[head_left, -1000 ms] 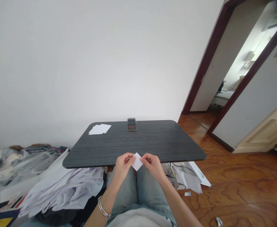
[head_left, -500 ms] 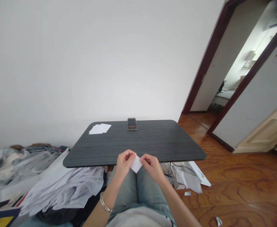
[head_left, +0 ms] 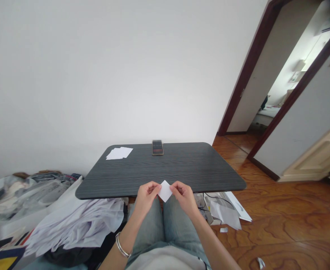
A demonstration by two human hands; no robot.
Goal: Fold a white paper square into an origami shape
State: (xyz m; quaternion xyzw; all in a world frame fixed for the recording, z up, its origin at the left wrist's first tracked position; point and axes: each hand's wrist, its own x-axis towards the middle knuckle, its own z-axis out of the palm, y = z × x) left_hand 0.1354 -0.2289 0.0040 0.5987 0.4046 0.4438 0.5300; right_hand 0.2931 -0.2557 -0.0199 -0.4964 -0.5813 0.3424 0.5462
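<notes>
A small white piece of paper (head_left: 165, 191), shaped like a diamond from here, is held up between my two hands at the table's near edge. My left hand (head_left: 148, 194) pinches its left corner between thumb and fingers. At the right corner, my right hand (head_left: 182, 194) grips it the same way. The dark wood-grain table (head_left: 165, 168) lies just beyond. Several white paper sheets (head_left: 119, 153) overlap on its far left part. A phone (head_left: 157, 147) leans upright at the middle of the back edge.
Heaped white cloth (head_left: 83, 221) and plastic-wrapped things (head_left: 38, 195) fill the floor at left. Under the table's right side sit cables, papers (head_left: 225, 213) and a bin-like box. Paper scraps (head_left: 223, 229) lie on the wooden floor (head_left: 280, 225). A doorway stands at right.
The paper has turned and risen slightly, so its top corner now shows between my hands. Both hands have shifted a little, and the left one has changed its hold.
</notes>
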